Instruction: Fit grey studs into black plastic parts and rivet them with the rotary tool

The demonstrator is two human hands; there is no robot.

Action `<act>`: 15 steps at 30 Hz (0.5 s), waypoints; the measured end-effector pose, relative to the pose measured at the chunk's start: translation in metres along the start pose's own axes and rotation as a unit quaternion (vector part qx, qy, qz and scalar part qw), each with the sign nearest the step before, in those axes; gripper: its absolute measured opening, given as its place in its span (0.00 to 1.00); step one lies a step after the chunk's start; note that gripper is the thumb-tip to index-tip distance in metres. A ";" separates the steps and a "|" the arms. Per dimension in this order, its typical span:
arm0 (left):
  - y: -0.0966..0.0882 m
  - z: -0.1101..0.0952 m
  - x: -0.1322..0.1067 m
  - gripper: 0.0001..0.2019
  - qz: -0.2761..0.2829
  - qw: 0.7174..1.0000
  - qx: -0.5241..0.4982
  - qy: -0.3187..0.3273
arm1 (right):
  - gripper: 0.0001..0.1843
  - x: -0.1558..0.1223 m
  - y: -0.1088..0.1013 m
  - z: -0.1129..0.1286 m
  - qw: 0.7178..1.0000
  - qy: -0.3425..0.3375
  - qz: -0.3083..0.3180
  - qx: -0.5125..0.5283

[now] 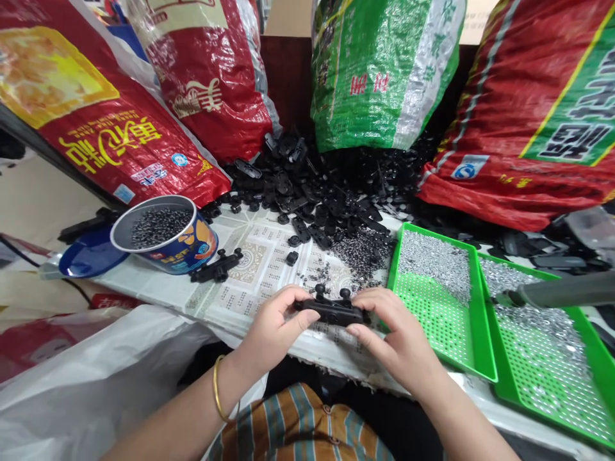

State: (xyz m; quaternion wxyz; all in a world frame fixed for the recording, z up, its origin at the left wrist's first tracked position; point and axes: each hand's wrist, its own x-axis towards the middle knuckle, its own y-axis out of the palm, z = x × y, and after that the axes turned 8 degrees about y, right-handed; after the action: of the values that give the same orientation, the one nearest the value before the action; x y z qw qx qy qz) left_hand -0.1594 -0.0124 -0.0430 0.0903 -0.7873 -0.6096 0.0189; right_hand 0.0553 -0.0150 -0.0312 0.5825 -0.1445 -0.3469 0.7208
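Both my hands grip one black plastic part (332, 310), a flat bar with two round knobs on top, just above the near edge of the newspaper-covered table (250, 256). My left hand (273, 323) pinches its left end, a gold bangle on that wrist. My right hand (394, 333) closes round its right end. A similar assembled black part (216, 266) lies on the newspaper to the left. Beyond lies a big heap of loose black plastic parts (327, 192) and a scatter of small dark pieces (360, 250).
A round tin (166, 234) of small dark pieces stands at left by a blue lid (89, 256). Two green perforated trays (442, 288) (542, 346) of small silver parts sit at right, a grey tool (562, 291) above them. Large woven sacks (384, 70) line the back.
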 end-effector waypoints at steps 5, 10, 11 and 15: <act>0.003 -0.005 -0.001 0.08 0.002 1.000 -0.009 0.005 | 0.06 -0.002 0.001 -0.005 0.997 0.054 0.001 0.053; 0.004 -0.014 -0.002 0.05 -0.018 0.997 0.050 0.050 | 0.06 -0.003 0.000 -0.005 0.996 0.052 0.005 0.070; 0.003 -0.015 -0.002 0.05 -0.015 0.998 0.042 0.046 | 0.06 -0.003 -0.001 -0.005 0.997 0.045 0.001 0.070; 0.001 -0.015 -0.006 0.04 0.011 0.999 0.012 0.030 | 0.06 -0.003 -0.003 -0.001 0.998 0.016 -0.016 0.066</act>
State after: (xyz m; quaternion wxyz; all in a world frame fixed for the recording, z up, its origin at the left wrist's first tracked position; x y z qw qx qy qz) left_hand -0.1574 -0.0200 -0.0288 0.1178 -0.7931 -0.5976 0.0041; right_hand 0.0592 -0.0175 -0.0302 0.6075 -0.1119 -0.2917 0.7303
